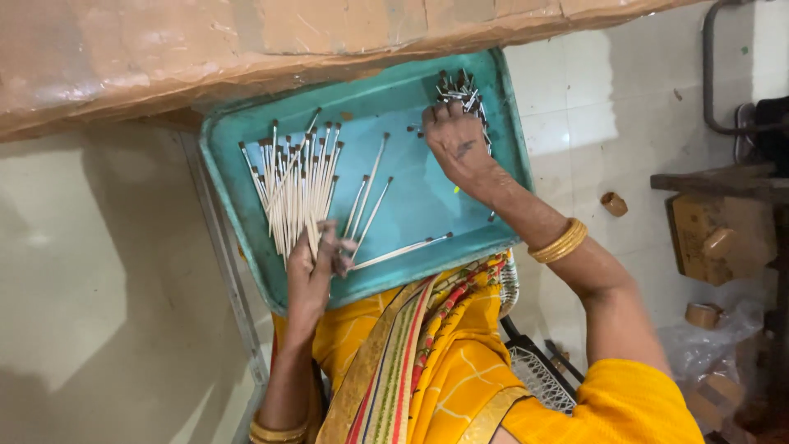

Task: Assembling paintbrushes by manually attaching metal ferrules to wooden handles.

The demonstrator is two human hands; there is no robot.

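Note:
A teal tray [394, 99] rests on my lap, over yellow patterned cloth. My left hand [311, 267] grips the near ends of a fanned bundle of thin white sticks with dark tips [294, 185] at the tray's left side. A few loose sticks [370, 193] lie in the middle, and one more [403, 249] lies along the near rim. My right hand [456, 144] reaches to the tray's far right corner, fingers curled down onto a pile of small dark metal pieces [460, 89]. Whether it holds any of them is hidden.
A brown cardboard box [246, 41] overhangs the tray's far side. Pale floor tiles spread left and right. At the right are tape rolls [614, 203], a wooden piece [719, 238], a plastic bag [715, 353] and a metal pipe [708, 74]. A wire mesh [538, 378] sits by my knee.

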